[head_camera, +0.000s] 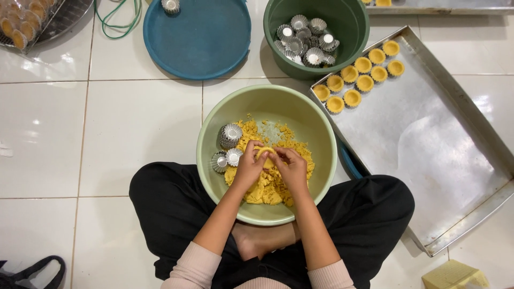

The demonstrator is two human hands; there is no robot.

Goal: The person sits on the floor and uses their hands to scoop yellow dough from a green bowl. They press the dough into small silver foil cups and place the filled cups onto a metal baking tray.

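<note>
I see both hands meeting over the middle of the pale green bowl (214, 126), which sits on the white tiled floor (134, 123) between the person's crossed legs. The left hand (249, 167) and right hand (292, 168) have their fingers closed together on a small piece of yellow dough (266, 152), pinched between the two sets of fingertips; whether a mould sits under it I cannot tell. The rest of the crumbly dough mass (267, 187) fills the bowl's near half, with three fluted metal moulds (230, 135) at its left side. Beyond, a dark green bucket (348, 21) holds more empty moulds, and nine filled shells (364, 75) cluster in the far corner of the metal baking tray (428, 150).
</note>
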